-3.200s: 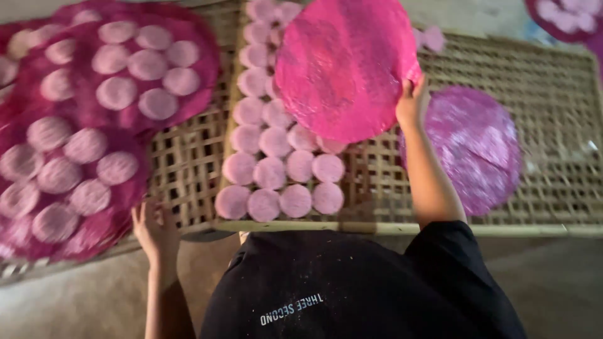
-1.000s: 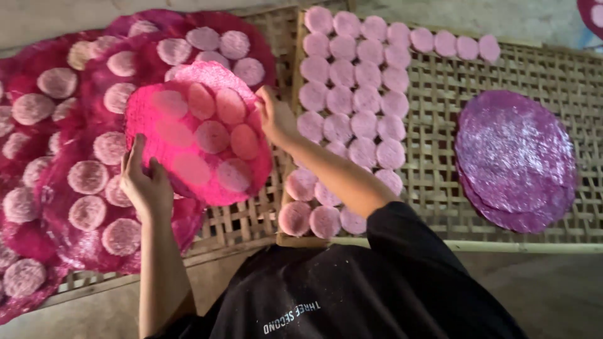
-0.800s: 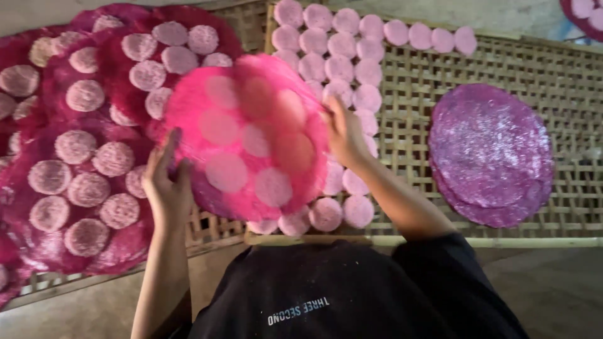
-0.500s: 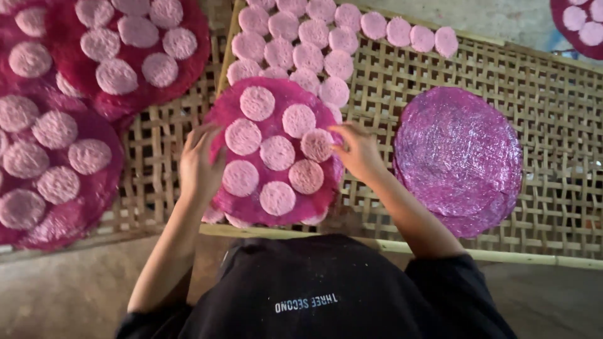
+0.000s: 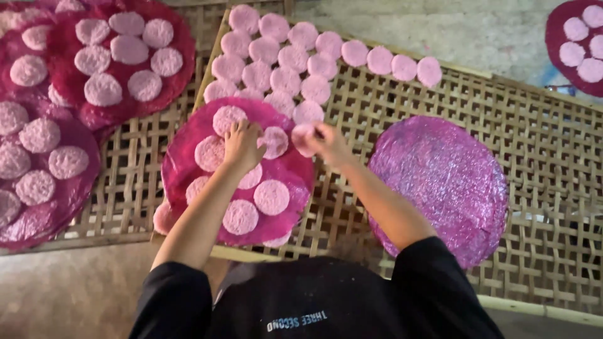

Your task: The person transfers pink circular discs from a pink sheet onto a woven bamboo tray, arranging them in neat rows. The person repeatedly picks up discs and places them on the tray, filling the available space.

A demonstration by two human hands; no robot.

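A round dark pink sheet (image 5: 292, 172) lies on the woven bamboo rack (image 5: 540, 125), laid over several small pale pink discs that show through it. My left hand (image 5: 242, 143) presses flat on the upper middle of that sheet. My right hand (image 5: 326, 141), just past the sheet's upper right edge, pinches one small pale pink disc (image 5: 302, 134). Bare pale pink discs (image 5: 286, 80) lie in rows beyond both hands.
A purple round sheet (image 5: 443, 179) lies on the rack to the right. At the left, more dark pink sheets (image 5: 119, 59) with pale discs rest on another rack. One more such sheet (image 5: 578, 44) shows at the top right corner. Bare ground runs along the near edge.
The dark pink sheet was carried from the left rack, turned over and laid on the right rack over the discs. My left hand now presses it; my right hand has picked up one disc.
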